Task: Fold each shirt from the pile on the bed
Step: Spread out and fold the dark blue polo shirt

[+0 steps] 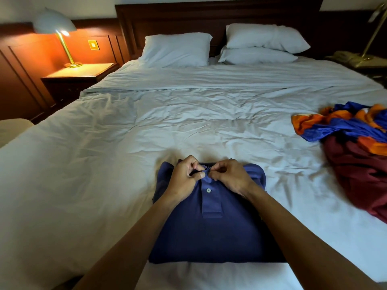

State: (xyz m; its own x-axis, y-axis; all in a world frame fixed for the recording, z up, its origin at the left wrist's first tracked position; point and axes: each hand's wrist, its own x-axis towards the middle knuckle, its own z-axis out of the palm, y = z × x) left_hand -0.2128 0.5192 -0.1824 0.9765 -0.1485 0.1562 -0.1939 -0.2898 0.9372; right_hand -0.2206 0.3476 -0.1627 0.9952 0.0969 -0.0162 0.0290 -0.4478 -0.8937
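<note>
Both hands pinching the collar of the folded navy polo [211, 233] at bottom center, left hand [184, 178] and right hand [230, 176] side by side; unfolded pile [356, 147] sits far right.

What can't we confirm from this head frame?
Head view:
Top of the placket on the navy polo shirt: covered by the left hand and right hand, so the top button's state is unknown.
Its sleeves: folded underneath, hidden by the front.
Right edge cuts off the pile of shirts; count unclear.
Top-right corner partly cuts off the brass lamp.
</note>
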